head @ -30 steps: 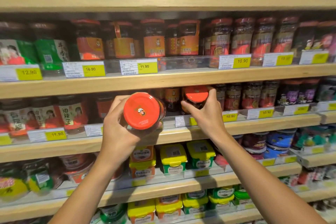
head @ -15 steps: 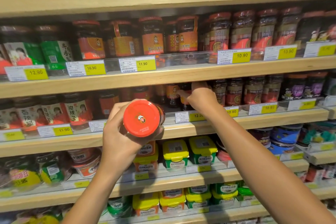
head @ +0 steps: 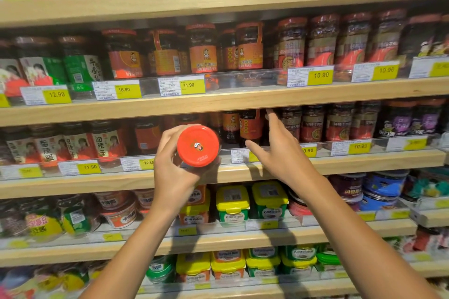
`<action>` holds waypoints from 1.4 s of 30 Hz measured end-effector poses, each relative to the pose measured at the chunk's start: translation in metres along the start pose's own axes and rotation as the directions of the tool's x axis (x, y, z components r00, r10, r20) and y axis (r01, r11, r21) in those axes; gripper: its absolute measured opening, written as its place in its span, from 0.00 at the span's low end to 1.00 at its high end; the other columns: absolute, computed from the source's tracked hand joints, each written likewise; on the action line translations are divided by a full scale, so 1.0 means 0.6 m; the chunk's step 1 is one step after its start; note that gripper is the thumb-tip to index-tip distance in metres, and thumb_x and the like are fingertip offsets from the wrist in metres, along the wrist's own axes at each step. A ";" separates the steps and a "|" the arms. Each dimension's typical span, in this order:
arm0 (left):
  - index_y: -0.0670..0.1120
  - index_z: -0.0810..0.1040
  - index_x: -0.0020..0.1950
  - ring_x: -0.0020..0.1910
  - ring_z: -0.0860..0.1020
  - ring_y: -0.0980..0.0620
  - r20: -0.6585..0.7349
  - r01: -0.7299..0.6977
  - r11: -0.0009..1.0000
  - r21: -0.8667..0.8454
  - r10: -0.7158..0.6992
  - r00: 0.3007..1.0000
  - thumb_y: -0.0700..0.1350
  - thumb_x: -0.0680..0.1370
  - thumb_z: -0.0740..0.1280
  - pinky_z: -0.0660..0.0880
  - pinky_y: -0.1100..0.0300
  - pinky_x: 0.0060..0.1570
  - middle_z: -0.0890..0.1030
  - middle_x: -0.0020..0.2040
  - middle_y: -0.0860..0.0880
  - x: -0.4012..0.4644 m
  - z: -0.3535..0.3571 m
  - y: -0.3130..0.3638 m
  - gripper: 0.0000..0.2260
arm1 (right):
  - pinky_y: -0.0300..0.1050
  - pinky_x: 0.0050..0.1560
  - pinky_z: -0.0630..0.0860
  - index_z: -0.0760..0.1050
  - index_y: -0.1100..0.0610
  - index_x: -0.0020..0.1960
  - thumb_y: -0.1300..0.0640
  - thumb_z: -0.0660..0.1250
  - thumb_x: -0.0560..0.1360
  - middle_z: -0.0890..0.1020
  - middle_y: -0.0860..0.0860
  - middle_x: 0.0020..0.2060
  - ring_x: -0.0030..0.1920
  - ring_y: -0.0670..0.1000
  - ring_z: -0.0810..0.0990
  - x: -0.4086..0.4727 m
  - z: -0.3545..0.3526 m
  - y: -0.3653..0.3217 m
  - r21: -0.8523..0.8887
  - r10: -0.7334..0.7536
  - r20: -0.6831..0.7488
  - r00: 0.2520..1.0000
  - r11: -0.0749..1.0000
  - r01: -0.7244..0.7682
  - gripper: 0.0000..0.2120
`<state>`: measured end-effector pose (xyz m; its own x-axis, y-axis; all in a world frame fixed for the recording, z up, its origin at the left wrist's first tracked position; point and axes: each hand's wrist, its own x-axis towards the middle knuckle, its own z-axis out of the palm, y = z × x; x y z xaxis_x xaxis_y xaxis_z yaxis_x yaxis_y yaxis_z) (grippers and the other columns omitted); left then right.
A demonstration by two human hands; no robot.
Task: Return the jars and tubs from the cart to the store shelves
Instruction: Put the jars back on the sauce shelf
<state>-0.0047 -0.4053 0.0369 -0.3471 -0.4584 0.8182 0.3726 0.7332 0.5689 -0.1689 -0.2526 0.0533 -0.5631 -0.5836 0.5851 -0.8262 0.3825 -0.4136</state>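
Red-lidded jar [head: 198, 145] sits in the left hand [head: 175, 167], fingers wrapped round its glass body under the lid. Probably heavy, slick, breakable, so grip the body. Right hand [head: 279, 150], at 3 o'clock, is splayed and empty before the shelf [head: 364, 162].

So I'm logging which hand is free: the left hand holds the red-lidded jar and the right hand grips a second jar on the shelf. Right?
Not quite. In the head view the right hand grips nothing: its fingers are spread open in front of the shelf, clear of the jars there. The left hand does hold the red-lidded jar.
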 end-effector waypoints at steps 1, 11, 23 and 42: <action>0.44 0.80 0.61 0.61 0.77 0.52 -0.014 0.005 1.000 0.003 -0.005 1.000 0.46 0.61 0.83 0.73 0.66 0.57 0.77 0.60 0.49 0.003 0.007 -0.006 0.29 | 0.49 0.72 0.67 0.49 0.57 0.81 0.43 0.65 0.80 0.64 0.55 0.77 0.76 0.54 0.64 -0.011 -0.005 0.005 0.037 -0.024 0.002 1.000 0.999 0.024 0.39; 0.44 0.80 0.61 0.58 0.77 0.56 -0.045 -0.051 0.996 0.077 0.054 0.998 0.49 0.62 0.83 0.72 0.69 0.57 0.77 0.58 0.50 0.029 0.055 0.001 0.29 | 0.45 0.68 0.69 0.42 0.45 0.81 0.44 0.67 0.79 0.68 0.45 0.75 0.73 0.48 0.69 -0.054 -0.015 0.032 0.213 -0.060 -0.042 0.997 0.975 0.067 0.42; 0.44 0.80 0.62 0.57 0.78 0.53 -0.117 0.056 0.979 0.199 -0.033 0.993 0.48 0.62 0.84 0.71 0.71 0.55 0.79 0.57 0.50 0.021 0.079 -0.038 0.30 | 0.42 0.47 0.69 0.45 0.41 0.81 0.44 0.67 0.79 0.69 0.38 0.73 0.31 0.43 0.74 -0.090 -0.028 0.061 0.274 -0.052 0.000 0.999 0.960 0.050 0.40; 0.41 0.71 0.33 0.32 0.76 0.47 -0.102 0.396 0.764 0.510 -0.403 0.909 0.61 0.70 0.76 0.66 0.58 0.29 0.77 0.31 0.45 0.098 0.102 -0.055 0.25 | 0.42 0.53 0.69 0.48 0.39 0.80 0.41 0.66 0.78 0.68 0.32 0.68 0.49 0.42 0.78 -0.105 -0.038 0.100 0.275 -0.050 0.069 0.996 0.961 0.029 0.37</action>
<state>-0.0899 -0.4257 0.0610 -0.3783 -0.7636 0.5233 -0.2919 0.6348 0.7154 -0.1836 -0.1767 0.0074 -0.5184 -0.6502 0.5554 -0.8056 0.1534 -0.5723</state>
